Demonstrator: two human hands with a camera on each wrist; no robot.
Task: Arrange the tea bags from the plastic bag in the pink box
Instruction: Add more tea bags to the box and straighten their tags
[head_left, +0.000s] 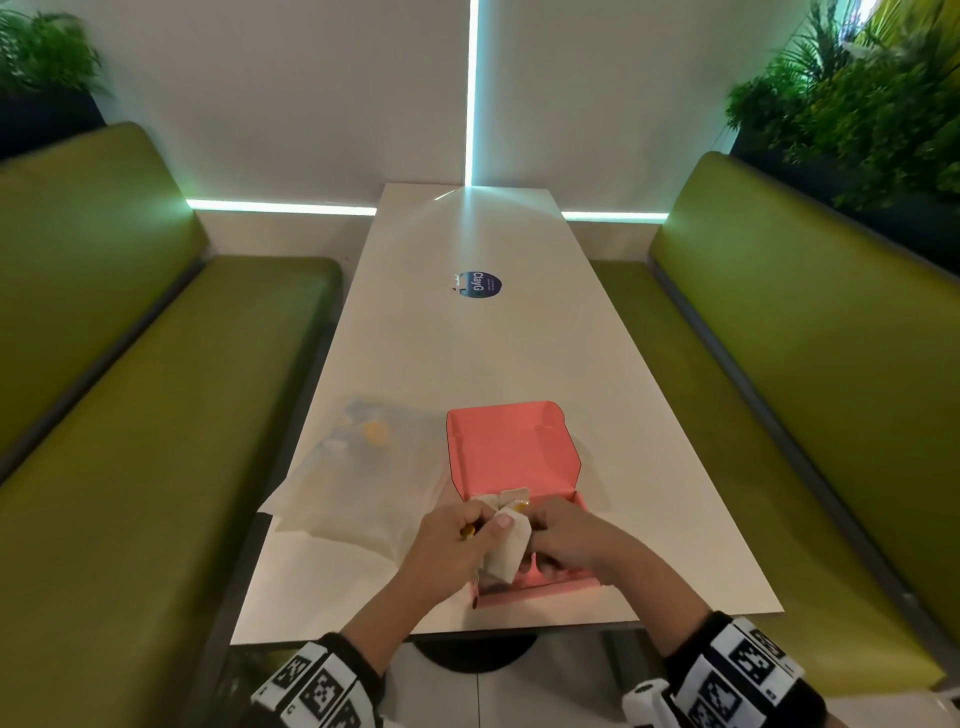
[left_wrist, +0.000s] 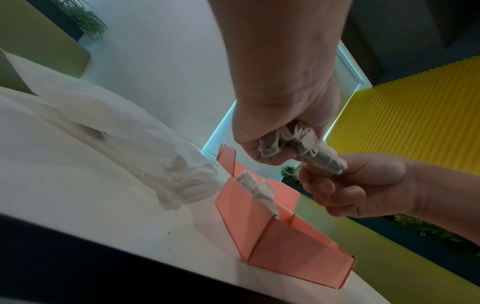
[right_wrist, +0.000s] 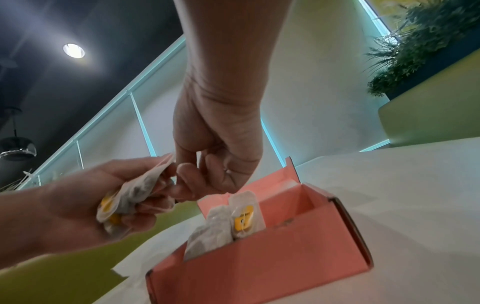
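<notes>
The pink box (head_left: 540, 586) stands open near the table's front edge, its lid (head_left: 511, 452) laid back. Several white tea bags (right_wrist: 233, 218) with yellow tags stand inside at its left end. Just above the box my left hand (head_left: 480, 525) grips a bunch of tea bags (head_left: 506, 548), seen in the left wrist view as a crumpled bundle with loose strings (left_wrist: 298, 144). My right hand (head_left: 535, 525) meets it and pinches the end of one tea bag (left_wrist: 328, 163) sticking out of the bunch. The translucent plastic bag (head_left: 358, 478) lies left of the box.
The long white table (head_left: 467, 353) runs away from me, with a round blue sticker (head_left: 480, 285) at its middle. Green benches (head_left: 130, 415) line both sides. The box sits close to the near table edge (head_left: 675, 621).
</notes>
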